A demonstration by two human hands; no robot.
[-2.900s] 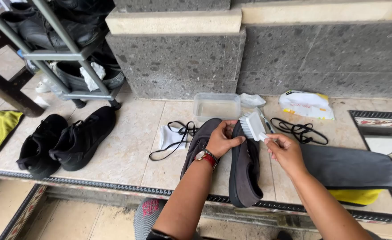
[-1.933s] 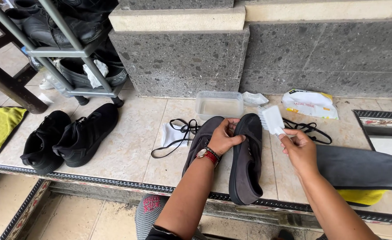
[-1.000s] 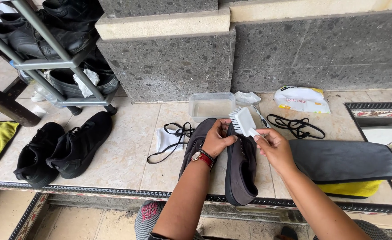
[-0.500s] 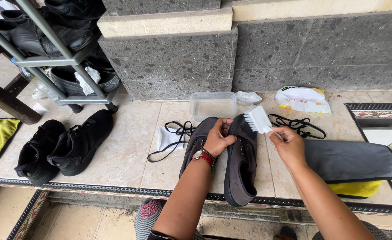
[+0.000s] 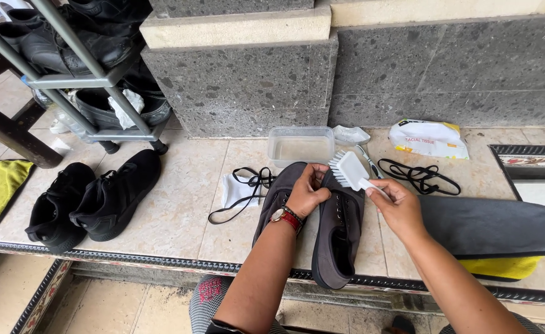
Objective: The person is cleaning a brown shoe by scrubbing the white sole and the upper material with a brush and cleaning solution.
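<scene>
On tiles: 2 grey shoes (image 5: pixel 337 238); L hand (image 5: pixel 306 193) steadies; R hand (image 5: pixel 396 201) w/ 1 brush (image 5: pixel 348 170).

Only real package here is a soft white plastic tissue pack with yellow corners (image 5: pixel 428 138), lying flat at the back of the tiled counter (image 5: pixel 173 210), right up against the grey stone wall (image 5: pixel 446 74). It's a squashed oblong with dark print on top. No signs or screens.

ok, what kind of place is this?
Likely a home porch or entry step used for shoe cleaning: tiled ledge against a stone wall, a shoe rack, and a water tub by the grey shoe.
</scene>
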